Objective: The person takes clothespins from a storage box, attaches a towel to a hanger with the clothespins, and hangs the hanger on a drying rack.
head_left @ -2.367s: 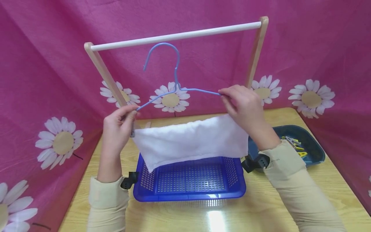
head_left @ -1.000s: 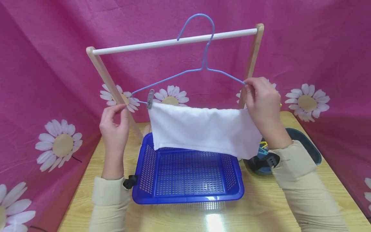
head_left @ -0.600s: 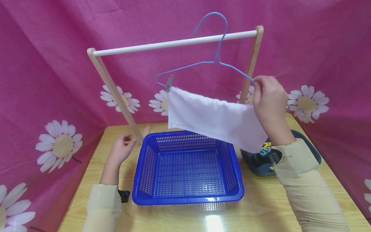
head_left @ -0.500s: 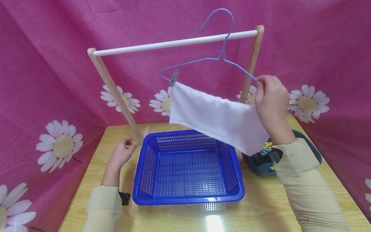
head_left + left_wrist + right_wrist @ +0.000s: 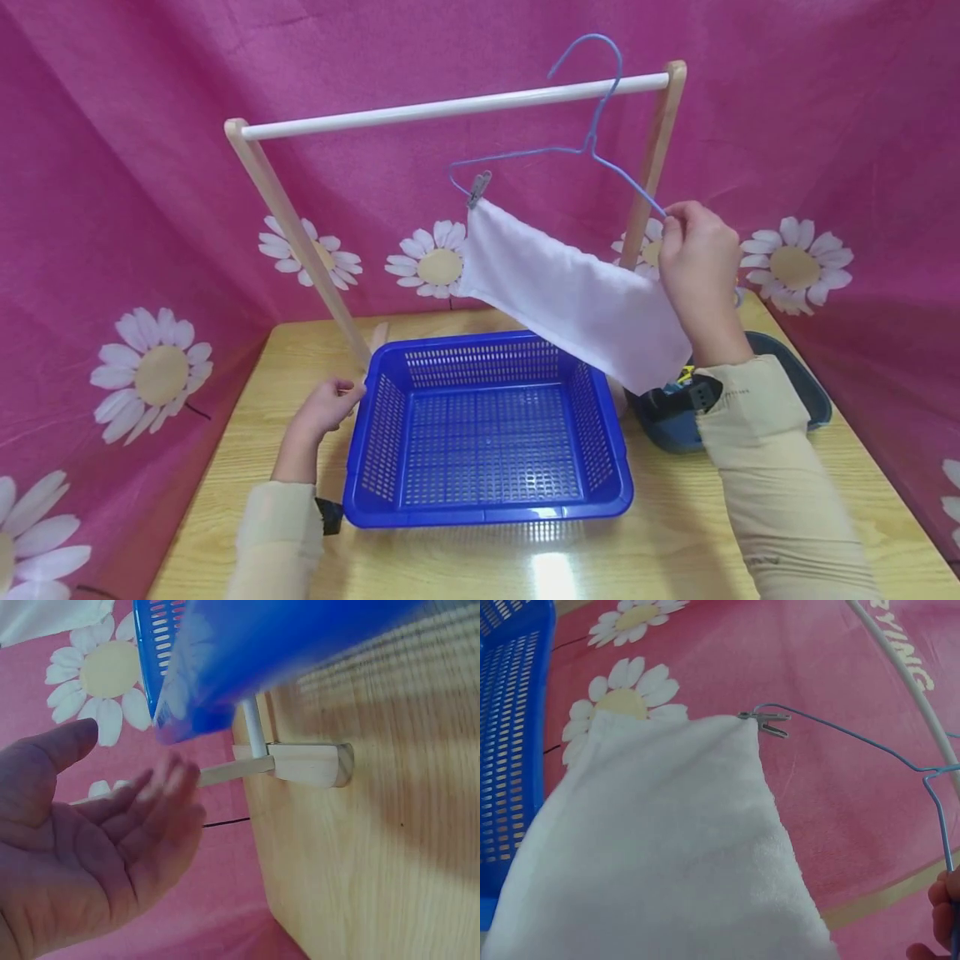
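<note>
My right hand (image 5: 701,258) pinches the right arm of a blue wire hanger (image 5: 525,152), which tilts in the air. The hook is level with the rack's white bar (image 5: 450,107); whether it bears on it I cannot tell. A white towel (image 5: 570,292) hangs from the hanger, its left corner held by a grey clothespin (image 5: 478,190). The towel's right corner is hidden behind my right hand. My left hand (image 5: 330,406) is beside the left rim of a blue basket (image 5: 487,517). In the left wrist view its fingers (image 5: 161,817) are loosely bent around nothing.
The rack's wooden posts (image 5: 292,225) rise behind the basket. A dark green tray (image 5: 787,375) with yellow and blue clothespins (image 5: 684,377) sits at the right, partly behind my right wrist. A pink cloth with daisies (image 5: 161,372) surrounds the wooden table (image 5: 247,400).
My left hand let go of the hanger's left side and dropped beside the basket. My right hand carried the hanger and towel up and right, and the towel's left end rose.
</note>
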Demonstrator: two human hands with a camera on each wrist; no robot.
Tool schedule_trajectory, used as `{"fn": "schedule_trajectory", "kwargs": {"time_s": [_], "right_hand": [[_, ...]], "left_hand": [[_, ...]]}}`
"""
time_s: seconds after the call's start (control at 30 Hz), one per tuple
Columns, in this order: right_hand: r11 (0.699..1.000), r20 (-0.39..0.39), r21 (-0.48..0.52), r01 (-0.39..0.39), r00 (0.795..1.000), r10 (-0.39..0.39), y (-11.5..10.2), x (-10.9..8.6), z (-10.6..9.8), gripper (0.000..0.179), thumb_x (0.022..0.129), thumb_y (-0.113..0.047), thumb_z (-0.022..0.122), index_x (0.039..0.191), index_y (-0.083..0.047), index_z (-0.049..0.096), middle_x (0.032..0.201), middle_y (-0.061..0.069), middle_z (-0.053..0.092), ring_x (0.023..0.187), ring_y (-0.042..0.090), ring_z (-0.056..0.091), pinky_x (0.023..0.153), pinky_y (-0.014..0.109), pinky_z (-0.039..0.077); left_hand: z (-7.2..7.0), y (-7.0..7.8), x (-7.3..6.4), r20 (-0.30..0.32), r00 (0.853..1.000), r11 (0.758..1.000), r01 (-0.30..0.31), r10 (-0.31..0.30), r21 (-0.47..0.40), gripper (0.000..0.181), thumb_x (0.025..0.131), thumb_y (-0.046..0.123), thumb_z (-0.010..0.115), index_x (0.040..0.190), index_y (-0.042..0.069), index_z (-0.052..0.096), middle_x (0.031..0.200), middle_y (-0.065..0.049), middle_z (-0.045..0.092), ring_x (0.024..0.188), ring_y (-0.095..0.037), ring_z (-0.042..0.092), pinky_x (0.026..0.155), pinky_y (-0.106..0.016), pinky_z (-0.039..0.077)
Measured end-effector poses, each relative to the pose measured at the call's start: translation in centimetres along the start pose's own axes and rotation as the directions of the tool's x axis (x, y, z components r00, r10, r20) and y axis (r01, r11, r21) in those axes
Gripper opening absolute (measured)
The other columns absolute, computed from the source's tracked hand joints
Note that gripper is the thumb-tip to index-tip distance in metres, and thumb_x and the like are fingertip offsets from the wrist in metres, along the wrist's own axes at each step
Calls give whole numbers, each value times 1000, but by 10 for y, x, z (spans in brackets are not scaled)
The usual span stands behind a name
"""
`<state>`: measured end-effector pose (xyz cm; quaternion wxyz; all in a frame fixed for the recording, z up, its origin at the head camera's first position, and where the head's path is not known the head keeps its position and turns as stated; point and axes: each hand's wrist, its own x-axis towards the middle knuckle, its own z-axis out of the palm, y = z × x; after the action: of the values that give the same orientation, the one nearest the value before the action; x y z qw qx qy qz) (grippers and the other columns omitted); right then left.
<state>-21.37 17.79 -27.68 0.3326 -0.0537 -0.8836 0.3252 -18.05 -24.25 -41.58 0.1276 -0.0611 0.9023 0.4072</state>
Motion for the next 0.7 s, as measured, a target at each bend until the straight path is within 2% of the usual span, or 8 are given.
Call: {"fn": "schedule_trajectory", "kwargs": {"time_s": [0.13,0.33,0.5,0.7], "right_hand": [[1000,0,0,-16,1000,16,8,-2,5,25,92,-11,44,103,4,60,92,22,61,87,38,54,75,49,40],[1000,-11,2,-23,1000,23,14,-3,8,25,93,-11,44,102,5,60,95,22,61,91,38,54,76,49,41],[999,13,6,-46,999,46,12,-2,9,27,93,-12,44,105,5,60,99,22,61,93,37,56,77,48,44],[997,67,4,-72,995,72,12,-7,14,28,93,-12,41,106,5,59,94,24,61,84,39,54,72,49,42]], "left_hand": [[3,-3,-2,73,994,995,80,-75,-56,39,92,19,47,113,-15,47,103,-25,56,88,-34,58,70,-44,49],[4,-5,-5,176,972,988,152,-153,19,32,89,17,55,105,-11,53,88,-16,62,84,-30,59,69,-41,51],[4,-6,-5,213,961,984,167,-176,61,28,89,18,55,97,-9,55,81,-11,62,80,-28,58,65,-38,51],[1,-6,-6,242,954,982,158,-179,104,24,90,17,54,92,-7,56,80,-9,62,80,-28,59,65,-39,51]]}}
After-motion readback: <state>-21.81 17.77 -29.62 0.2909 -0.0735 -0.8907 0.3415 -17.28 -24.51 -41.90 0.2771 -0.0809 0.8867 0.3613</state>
